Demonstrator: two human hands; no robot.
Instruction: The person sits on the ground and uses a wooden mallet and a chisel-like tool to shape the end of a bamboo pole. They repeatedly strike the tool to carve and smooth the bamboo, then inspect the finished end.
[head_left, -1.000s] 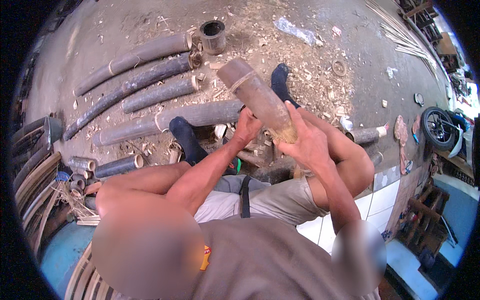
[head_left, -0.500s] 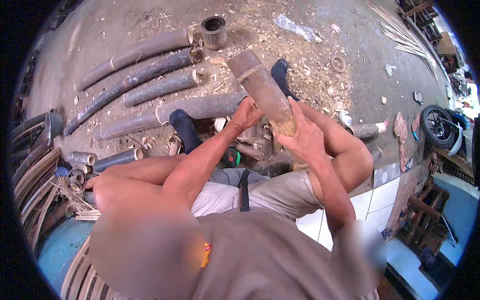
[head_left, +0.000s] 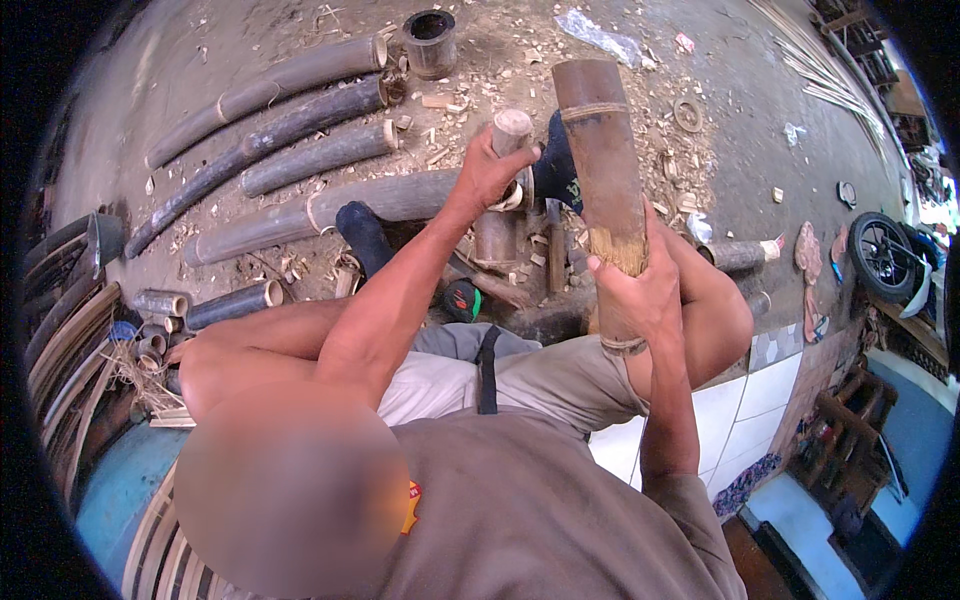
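Note:
My right hand grips a thick brown bamboo section near its lower part. The bamboo stands tilted, with a ridged joint near its top and a scraped, yellowish, fibrous patch beside my fingers. To its left, my left hand is closed round a short round wooden piece with a pale, flat end. The rest of that piece is hidden by my fingers. A long grey bamboo pole lies behind my left wrist. Between my legs sits an upright brown stump-like piece.
Several bamboo poles lie at the far left, near a short hollow bamboo cup. Wood chips cover the floor. Bamboo strips are stacked at left. A motorcycle wheel and sandals are at right.
The bamboo section has moved right and turned more upright in my right hand. My left hand has moved up, apart from the bamboo, and the pale-ended wooden piece now shows in it.

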